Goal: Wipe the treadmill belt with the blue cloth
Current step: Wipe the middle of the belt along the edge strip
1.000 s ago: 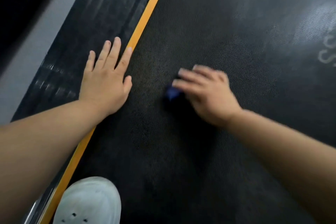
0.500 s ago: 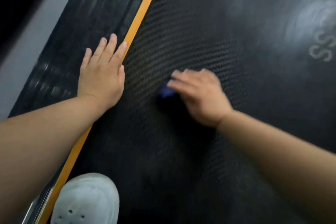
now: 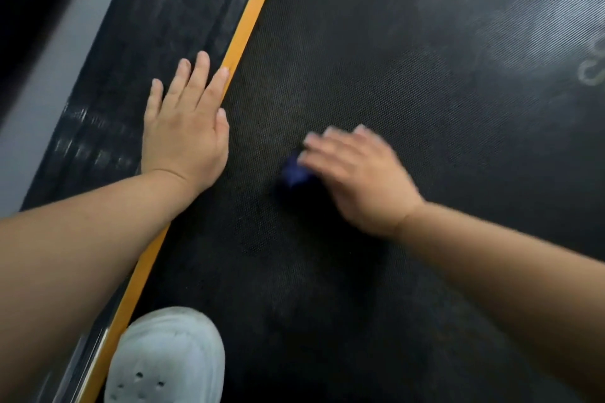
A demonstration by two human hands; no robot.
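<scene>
Head view looks down on the left hand (image 3: 186,127), which lies flat and open, palm down, fingers straight and close together pointing toward 12 o'clock. Its palm and little-finger side rest on the ribbed black side rail (image 3: 157,26), its index finger lies across the yellow strip (image 3: 252,10), and its thumb is tucked along the belt's edge. The right hand (image 3: 357,177), at 3 o'clock from the left and apart from it, is blurred. Its fingers look stretched out rather than curled, pointing toward 9 o'clock and pressing down on the blue cloth (image 3: 294,172); the thumb cannot be made out. The cloth lies on the treadmill belt (image 3: 393,42) near the middle of the view. Most of it is hidden under the right fingers, and only a small dark-blue bunch shows at their 8 o'clock side. Both bare forearms reach in from the lower corners, the left from 8 o'clock and the right from 4 o'clock. The belt is black with a fine woven texture and fills the right side of the view. Pale, smeared lettering (image 3: 592,69) shows on it at the 2 o'clock edge, too blurred to read. The yellow strip runs diagonally from 12 o'clock down to 7 o'clock between rail and belt. A white shoe (image 3: 167,357) with small holes in its toe stands on the belt at 6 o'clock, just beside the strip. Grey floor (image 3: 42,101) shows beyond the rail at 9 o'clock
</scene>
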